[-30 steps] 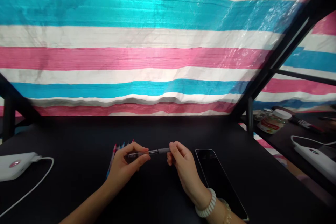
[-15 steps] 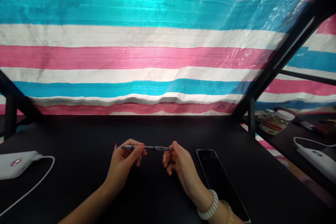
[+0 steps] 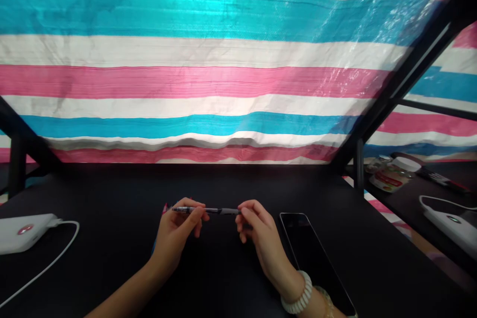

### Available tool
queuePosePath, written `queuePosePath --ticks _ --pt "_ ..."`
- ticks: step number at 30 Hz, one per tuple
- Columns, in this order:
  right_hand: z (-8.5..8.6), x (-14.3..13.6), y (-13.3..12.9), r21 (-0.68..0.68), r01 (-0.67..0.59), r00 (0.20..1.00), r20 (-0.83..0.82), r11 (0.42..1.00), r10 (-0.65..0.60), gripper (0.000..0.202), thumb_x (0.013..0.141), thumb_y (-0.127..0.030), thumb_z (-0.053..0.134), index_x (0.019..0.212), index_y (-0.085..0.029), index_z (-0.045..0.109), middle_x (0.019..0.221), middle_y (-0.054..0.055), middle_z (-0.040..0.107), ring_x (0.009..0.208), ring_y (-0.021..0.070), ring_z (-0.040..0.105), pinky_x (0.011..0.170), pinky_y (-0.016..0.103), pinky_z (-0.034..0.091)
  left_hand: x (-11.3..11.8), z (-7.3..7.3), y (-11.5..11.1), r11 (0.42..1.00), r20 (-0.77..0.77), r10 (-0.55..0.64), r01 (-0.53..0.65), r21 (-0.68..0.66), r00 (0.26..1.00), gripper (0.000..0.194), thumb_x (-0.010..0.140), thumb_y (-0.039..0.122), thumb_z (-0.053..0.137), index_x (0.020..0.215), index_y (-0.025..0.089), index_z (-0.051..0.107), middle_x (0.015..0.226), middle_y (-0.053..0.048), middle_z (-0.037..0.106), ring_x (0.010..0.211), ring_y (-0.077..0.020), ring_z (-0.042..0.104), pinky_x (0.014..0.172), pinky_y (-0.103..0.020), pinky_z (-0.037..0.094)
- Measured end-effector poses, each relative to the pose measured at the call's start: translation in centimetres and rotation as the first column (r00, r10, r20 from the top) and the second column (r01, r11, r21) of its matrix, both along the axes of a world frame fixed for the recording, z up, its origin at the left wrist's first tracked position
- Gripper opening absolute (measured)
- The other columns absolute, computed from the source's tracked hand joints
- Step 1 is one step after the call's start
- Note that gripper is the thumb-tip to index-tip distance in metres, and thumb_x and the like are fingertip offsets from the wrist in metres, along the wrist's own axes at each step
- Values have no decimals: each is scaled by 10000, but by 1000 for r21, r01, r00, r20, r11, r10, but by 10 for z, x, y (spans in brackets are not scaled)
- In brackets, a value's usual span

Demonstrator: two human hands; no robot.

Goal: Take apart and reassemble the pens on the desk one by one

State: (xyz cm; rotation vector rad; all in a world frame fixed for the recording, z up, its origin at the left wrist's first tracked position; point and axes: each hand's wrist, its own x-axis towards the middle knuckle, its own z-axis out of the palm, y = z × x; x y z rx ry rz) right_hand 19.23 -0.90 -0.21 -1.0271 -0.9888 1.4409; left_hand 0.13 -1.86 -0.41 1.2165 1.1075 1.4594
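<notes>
A dark, slim pen (image 3: pixel 214 210) lies level between my hands, above the black table (image 3: pixel 212 278). My left hand (image 3: pixel 181 223) pinches its left part between thumb and fingers. At the other end, my right hand (image 3: pixel 257 223) has its thumb and index finger closed on the pen's tip, the other fingers curled below. A white coiled band (image 3: pixel 298 293) circles my right wrist. Behind my left hand, a small pink and blue thing (image 3: pixel 165 207) peeks out, mostly hidden, so its kind is unclear.
Right of my right hand lies a black phone (image 3: pixel 316 258). A white power bank (image 3: pixel 28 233) with a white cable (image 3: pixel 55 261) sits at the left. On a side table stand a lidded jar (image 3: pixel 395 175) and another white device (image 3: pixel 447 226). Striped sheeting (image 3: pixel 208 82) hangs behind.
My right thumb and index finger have shifted and now close around the pen's right end. The left hand and the pen have hardly moved.
</notes>
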Motion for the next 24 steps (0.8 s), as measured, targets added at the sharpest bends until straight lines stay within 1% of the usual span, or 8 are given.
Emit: queuePosePath --ticks 2,4,6,12,15,17,20,24 --pt "-1 0 0 -38 -39 999 -21 999 38 394 819 -569 646 812 -180 585 675 10 587 564 131 524 404 197 329 0 0 0 1000 6 3 -3 -1 1000 217 875 393 676 864 176 682 718 3 658 503 -68 505 540 -223 407" --pt "-1 -1 -1 -40 -78 997 7 996 78 461 862 -605 577 705 -173 548 620 4 551 510 110 484 398 201 296 0 0 0 1000 0 7 -7 -1 1000 220 869 395 684 859 176 685 711 5 656 496 -66 502 545 -224 410" --pt "0 -2 -2 -11 -87 995 55 996 87 489 868 -591 593 633 -172 504 576 -15 509 475 83 432 418 207 299 1 0 0 1000 -2 11 -11 3 1000 222 866 396 687 856 174 686 707 4 656 491 -65 500 556 -229 415" --pt "5 -2 -4 26 -62 998 -19 998 63 373 810 -522 696 758 -191 531 640 -30 542 530 95 462 457 206 359 0 1 -1 1000 7 7 -7 13 1000 221 870 396 678 862 176 682 705 2 652 497 -75 504 551 -239 414" --pt "2 -2 -3 -8 -78 996 -44 997 78 414 794 -577 676 753 -191 533 646 -15 548 537 113 483 418 203 338 1 1 -1 1000 7 11 -11 17 1000 214 875 389 675 859 175 678 708 4 651 501 -72 502 560 -238 417" --pt "0 -2 -2 -22 -88 996 -8 996 88 466 812 -619 632 692 -182 520 612 -11 529 503 103 461 402 204 312 1 1 0 1000 9 8 -8 15 1000 213 877 388 675 866 175 679 714 6 650 504 -68 500 563 -233 415" --pt "-1 -2 -2 8 -87 994 59 996 87 463 843 -579 621 647 -180 490 578 -24 504 473 79 421 423 207 309 2 -1 0 1000 12 -1 1 12 1000 216 880 392 676 871 176 681 720 9 648 507 -62 499 554 -223 404" --pt "2 -2 -4 36 -66 996 53 997 64 363 845 -515 637 750 -194 500 630 -31 542 513 91 459 451 205 340 1 -1 -2 1000 19 -18 17 8 1000 214 886 391 671 870 178 673 722 10 644 511 -64 501 542 -221 397"
